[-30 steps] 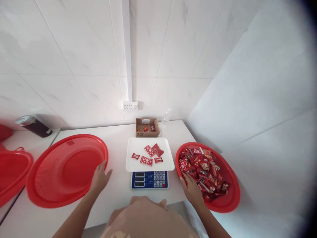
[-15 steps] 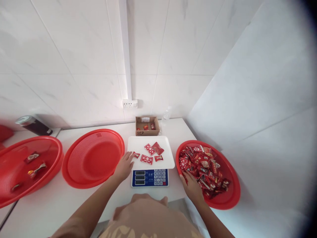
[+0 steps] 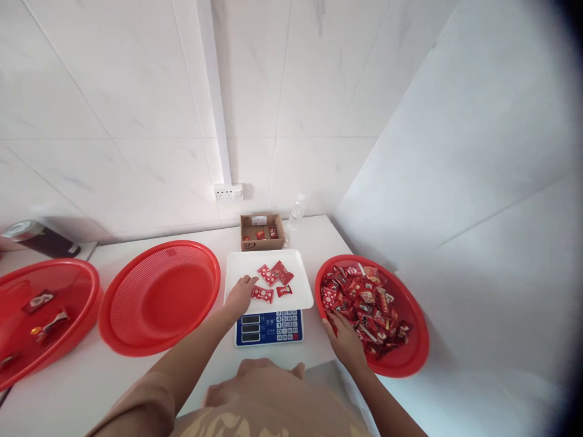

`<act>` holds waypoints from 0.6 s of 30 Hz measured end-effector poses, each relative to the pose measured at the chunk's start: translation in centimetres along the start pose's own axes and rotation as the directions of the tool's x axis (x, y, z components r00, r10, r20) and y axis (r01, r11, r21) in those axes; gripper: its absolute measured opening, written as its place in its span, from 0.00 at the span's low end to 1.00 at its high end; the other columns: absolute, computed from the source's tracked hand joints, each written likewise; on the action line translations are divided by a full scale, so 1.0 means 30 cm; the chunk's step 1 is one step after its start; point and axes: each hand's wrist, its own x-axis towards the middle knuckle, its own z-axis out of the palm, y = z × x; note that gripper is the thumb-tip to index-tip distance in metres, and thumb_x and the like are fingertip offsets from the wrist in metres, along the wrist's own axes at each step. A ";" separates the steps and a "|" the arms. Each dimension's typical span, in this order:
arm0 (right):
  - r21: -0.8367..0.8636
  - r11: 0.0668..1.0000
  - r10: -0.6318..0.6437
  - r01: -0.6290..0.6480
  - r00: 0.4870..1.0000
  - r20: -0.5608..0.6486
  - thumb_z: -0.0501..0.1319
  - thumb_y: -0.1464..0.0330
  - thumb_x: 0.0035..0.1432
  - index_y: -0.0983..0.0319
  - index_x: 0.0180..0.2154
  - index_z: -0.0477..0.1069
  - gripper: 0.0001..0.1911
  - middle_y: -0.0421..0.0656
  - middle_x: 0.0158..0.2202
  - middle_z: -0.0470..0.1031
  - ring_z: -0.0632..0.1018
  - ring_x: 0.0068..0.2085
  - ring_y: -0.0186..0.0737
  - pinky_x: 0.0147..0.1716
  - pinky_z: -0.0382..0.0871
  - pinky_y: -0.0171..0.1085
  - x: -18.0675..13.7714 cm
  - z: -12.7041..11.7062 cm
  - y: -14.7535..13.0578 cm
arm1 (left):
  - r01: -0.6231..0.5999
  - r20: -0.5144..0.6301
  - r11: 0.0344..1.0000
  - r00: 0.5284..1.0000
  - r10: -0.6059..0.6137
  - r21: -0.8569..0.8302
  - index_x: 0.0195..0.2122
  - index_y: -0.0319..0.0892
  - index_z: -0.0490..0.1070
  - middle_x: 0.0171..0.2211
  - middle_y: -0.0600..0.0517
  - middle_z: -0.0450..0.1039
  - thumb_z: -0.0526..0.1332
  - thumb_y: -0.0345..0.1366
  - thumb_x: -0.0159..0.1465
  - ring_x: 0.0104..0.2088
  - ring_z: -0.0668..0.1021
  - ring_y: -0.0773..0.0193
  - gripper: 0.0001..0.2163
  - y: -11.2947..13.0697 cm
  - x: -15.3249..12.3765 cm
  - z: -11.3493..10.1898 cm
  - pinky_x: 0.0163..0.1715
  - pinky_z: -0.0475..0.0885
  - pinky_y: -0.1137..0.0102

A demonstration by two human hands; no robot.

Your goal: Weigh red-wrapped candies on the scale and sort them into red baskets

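My left hand (image 3: 240,295) reaches onto the white tray (image 3: 300,291) of the blue-faced scale (image 3: 268,328), fingers curled down over a small red candy at the tray's left side. Three more red wrapped candies (image 3: 273,280) lie on the tray. My right hand (image 3: 344,343) rests on the near-left rim of the red basket full of red candies (image 3: 371,309), fingers partly apart, nothing visibly in them. An empty red mesh basket (image 3: 159,294) sits left of the scale.
Another red basket (image 3: 43,315) with a few candies is at the far left. A small cardboard box (image 3: 261,231) with candies, a clear bottle (image 3: 296,212) and a wall socket (image 3: 228,193) are at the back. A dark jar (image 3: 36,238) stands far left. White walls close in behind and right.
My left hand left the empty red basket, which slid right toward the scale, and reached onto the scale tray over a candy. The far-left basket came into view. My right hand stayed on the full basket.
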 end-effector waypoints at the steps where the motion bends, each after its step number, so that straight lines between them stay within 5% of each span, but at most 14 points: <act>1: 0.002 1.000 -0.003 0.003 1.000 -0.002 0.45 0.54 0.59 0.62 0.51 0.69 0.28 0.48 0.56 0.67 0.66 0.58 0.45 0.57 0.59 0.44 0.000 -0.001 -0.001 | -0.008 -0.011 1.000 1.000 0.007 -0.008 0.58 0.40 0.58 0.51 0.44 0.65 0.44 0.20 0.60 0.52 0.68 0.61 0.25 0.006 0.000 0.002 0.49 0.65 0.68; 8: 0.004 1.000 0.006 -0.006 1.000 -0.008 0.47 0.55 0.59 0.65 0.51 0.69 0.28 0.51 0.56 0.67 0.66 0.58 0.46 0.57 0.60 0.45 0.000 -0.003 -0.006 | -0.121 0.025 0.993 0.992 0.121 0.009 0.56 0.46 0.61 0.59 0.46 0.60 0.55 0.40 0.62 0.58 0.62 0.52 0.20 0.041 -0.017 0.021 0.56 0.57 0.58; 18: 0.016 0.999 0.029 -0.029 1.000 0.009 0.47 0.55 0.59 0.63 0.52 0.69 0.27 0.49 0.57 0.66 0.65 0.59 0.46 0.57 0.59 0.44 -0.004 -0.011 -0.012 | -0.011 0.056 1.000 0.998 0.010 0.022 0.46 0.44 0.68 0.45 0.48 0.68 0.53 0.43 0.64 0.41 0.75 0.58 0.13 0.042 0.005 0.020 0.35 0.68 0.68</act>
